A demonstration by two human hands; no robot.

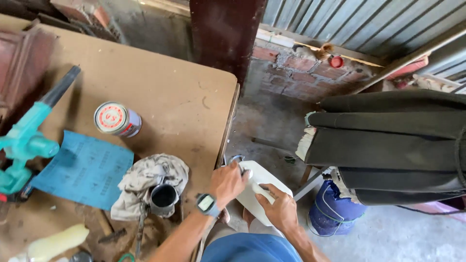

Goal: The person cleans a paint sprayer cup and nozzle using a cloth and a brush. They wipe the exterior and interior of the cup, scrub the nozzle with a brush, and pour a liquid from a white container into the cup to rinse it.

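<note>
Fingers of the right hand are curled over the near end of a white plastic container, gripping it from the top, and the left hand, with a grey wristwatch on its wrist, is clamped round the container's far corner by the cap, fingers wrapped tight. The container sits low, just off the edge of the desk, above the person's lap in blue shorts, over the concrete floor. Just left of the left hand, on the desk, there's a small dark open can nestled in a crumpled grey rag, touching it on all sides. Further left, a blue sheet of sandpaper lies flat, and beside it, at the desk's left edge, a teal cordless blower with its black nozzle pointing up and away. Beyond the sandpaper, a tin with a red and white lid stands upright, well apart from the hands. To the right, past the container, a blue bag sits on the floor under a stack of dark folded material. Far back, a brick wall and corrugated metal sheeting.
</note>
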